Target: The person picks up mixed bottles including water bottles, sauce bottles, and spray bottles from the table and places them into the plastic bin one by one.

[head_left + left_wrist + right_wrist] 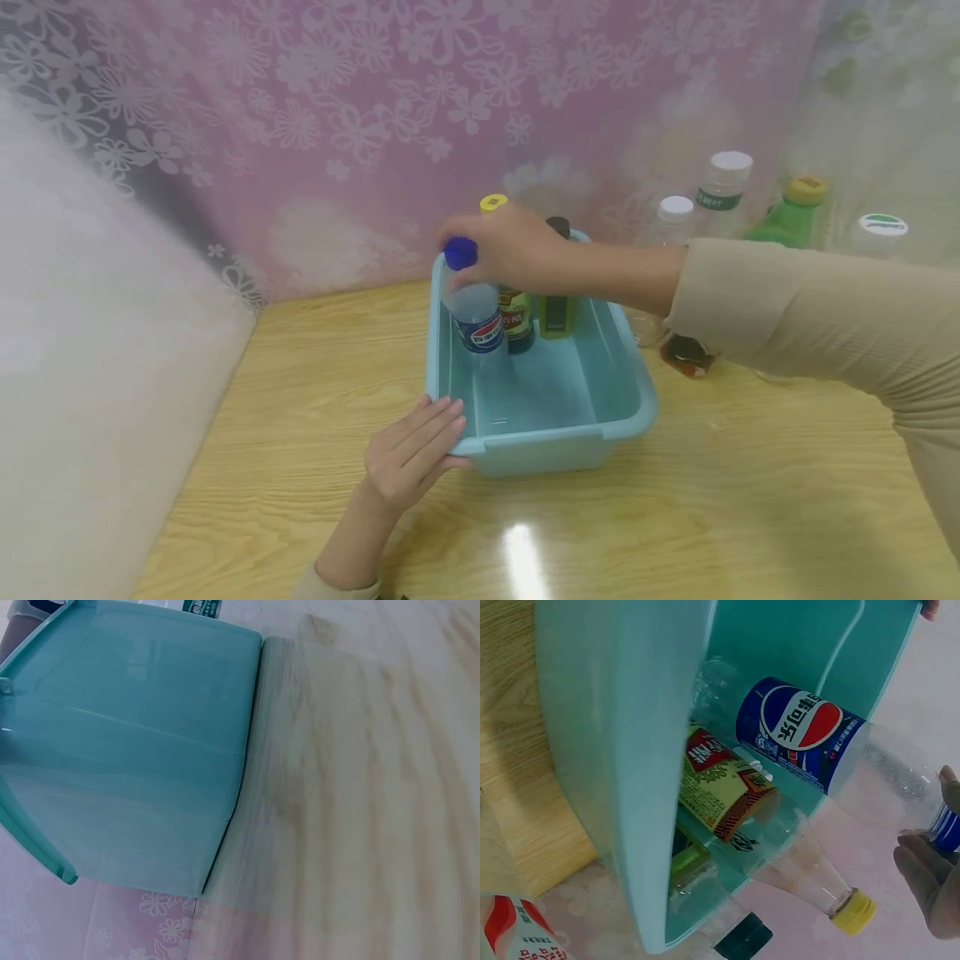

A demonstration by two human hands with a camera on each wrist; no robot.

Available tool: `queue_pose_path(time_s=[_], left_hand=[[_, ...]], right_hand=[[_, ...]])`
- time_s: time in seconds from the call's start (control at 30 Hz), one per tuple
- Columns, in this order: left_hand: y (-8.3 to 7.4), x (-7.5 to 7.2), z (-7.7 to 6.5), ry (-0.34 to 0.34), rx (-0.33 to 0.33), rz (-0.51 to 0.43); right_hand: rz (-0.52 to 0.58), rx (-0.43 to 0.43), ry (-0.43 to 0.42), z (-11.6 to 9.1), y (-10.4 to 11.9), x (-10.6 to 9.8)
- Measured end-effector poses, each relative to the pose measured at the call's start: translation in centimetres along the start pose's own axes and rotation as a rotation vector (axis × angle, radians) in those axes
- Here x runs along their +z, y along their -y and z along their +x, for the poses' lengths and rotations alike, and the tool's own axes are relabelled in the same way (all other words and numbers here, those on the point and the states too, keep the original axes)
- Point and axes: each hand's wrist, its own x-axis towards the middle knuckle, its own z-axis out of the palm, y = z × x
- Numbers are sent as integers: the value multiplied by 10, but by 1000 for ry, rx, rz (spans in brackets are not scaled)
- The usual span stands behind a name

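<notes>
Your R hand (pixel 513 250) pinches Pepsi btl (pixel 480 333) at blue cap (pixel 460 252); btl directly below it, inside basin (pixel 551 387) by left edge, long axis abt upright; your L hand (pixel 411 454) farther off, straight fingers on basin's near-left corner

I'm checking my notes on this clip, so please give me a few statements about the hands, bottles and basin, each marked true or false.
1. The right hand holds the Pepsi bottle near its top. True.
2. The Pepsi bottle's cap is yellow. False: it has a blue cap.
3. The left hand touches the near-left corner of the basin. True.
4. Every bottle is inside the basin. False: a green bottle, for one, is outside it, to the right.
5. The dark-capped bottle is in the basin. True.
6. The basin is pink. False: it is light blue-green.
</notes>
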Motion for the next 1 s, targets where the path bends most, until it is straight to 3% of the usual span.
queue_pose_path(time_s=[0.33, 0.6, 1.0], left_hand=[[0, -3, 0, 17, -8, 4], [-1, -3, -1, 1, -3, 7], [0, 0, -1, 6, 1, 7]], right_hand=[[34, 54, 132, 0, -8, 14], [-76, 10, 179, 3, -9, 18], [-120, -14, 136, -2, -16, 12]])
